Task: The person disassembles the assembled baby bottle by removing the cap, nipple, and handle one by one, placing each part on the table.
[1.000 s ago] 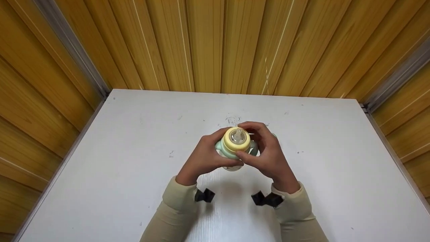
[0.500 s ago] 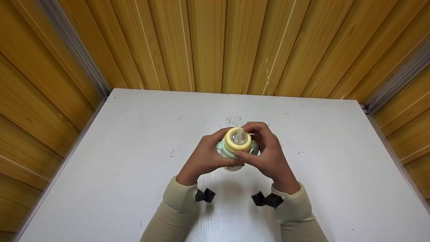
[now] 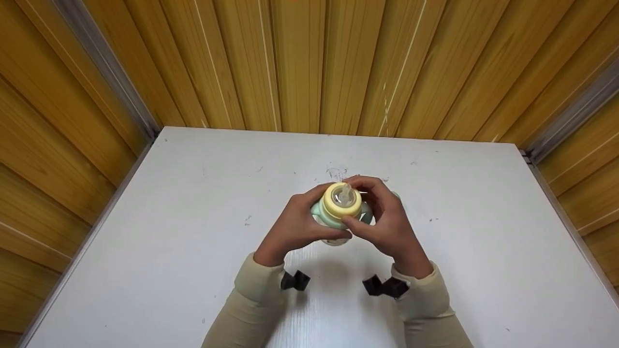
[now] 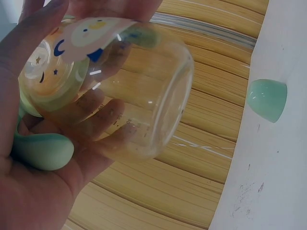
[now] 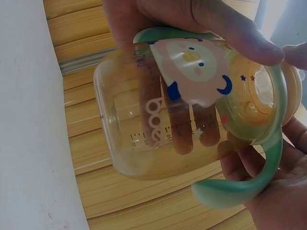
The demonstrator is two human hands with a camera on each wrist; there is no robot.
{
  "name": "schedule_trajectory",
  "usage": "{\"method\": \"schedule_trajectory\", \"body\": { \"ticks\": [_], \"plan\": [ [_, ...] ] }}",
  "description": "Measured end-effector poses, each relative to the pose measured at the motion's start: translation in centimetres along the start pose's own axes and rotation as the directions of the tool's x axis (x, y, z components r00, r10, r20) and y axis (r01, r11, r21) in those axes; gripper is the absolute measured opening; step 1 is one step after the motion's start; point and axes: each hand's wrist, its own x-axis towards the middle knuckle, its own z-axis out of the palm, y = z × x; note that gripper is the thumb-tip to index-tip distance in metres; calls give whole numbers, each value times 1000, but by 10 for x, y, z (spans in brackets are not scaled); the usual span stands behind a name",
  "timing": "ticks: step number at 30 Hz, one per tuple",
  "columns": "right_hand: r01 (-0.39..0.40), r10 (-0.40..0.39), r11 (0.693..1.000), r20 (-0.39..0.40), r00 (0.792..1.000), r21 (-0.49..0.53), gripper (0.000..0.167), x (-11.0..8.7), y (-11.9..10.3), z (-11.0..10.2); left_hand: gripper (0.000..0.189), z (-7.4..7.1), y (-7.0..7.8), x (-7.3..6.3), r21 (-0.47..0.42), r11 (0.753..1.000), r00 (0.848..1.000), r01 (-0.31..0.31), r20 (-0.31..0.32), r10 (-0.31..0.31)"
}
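Observation:
Both hands hold a baby bottle (image 3: 340, 207) over the white table, its clear teat (image 3: 344, 193) pointing up. A yellow ring (image 3: 330, 205) surrounds the teat, above a mint green collar with two handles. My left hand (image 3: 296, 221) wraps the bottle body, thumb on the near side, fingers seen through the clear wall in the right wrist view. With thumb and fingertips my right hand (image 3: 388, 217) grips the yellow ring. One green handle (image 5: 240, 189) sits beside the right palm, the other handle (image 4: 45, 151) against the left. A cartoon animal print (image 5: 196, 72) marks the transparent body.
A mint green cap (image 4: 268, 99) lies on the white table (image 3: 193, 217); in the head view the right hand mostly hides it. Yellow wood-look panels (image 3: 300, 67) stand behind the table and at both sides. Black mounts (image 3: 296, 280) stick out from the cuffs.
The right hand's thumb and fingertips have shifted slightly along the yellow ring, and the teat has turned a little. The left hand and the bottle body stay almost in place.

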Motion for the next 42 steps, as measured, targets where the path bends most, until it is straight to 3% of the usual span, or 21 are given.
{"method": "schedule_trajectory", "body": {
  "ticks": [6,16,27,42],
  "plan": [
    [-11,11,1000,-2,1000,10,60,0,0,1,75,0,-2,-1,1,1000,1000,-6,-5,6],
    [6,-5,1000,-44,999,22,56,1,-1,3,75,0,-1,0,5,1000,1000,1,-2,-1],
    [12,-12,1000,-4,1000,15,49,1,-2,1,76,0,-1,0,0,1000,1000,-9,-4,9],
    [-2,2,1000,-1,1000,4,54,0,-3,0,77,0,-1,0,-6,1000,1000,-10,0,10]
  ]
}}
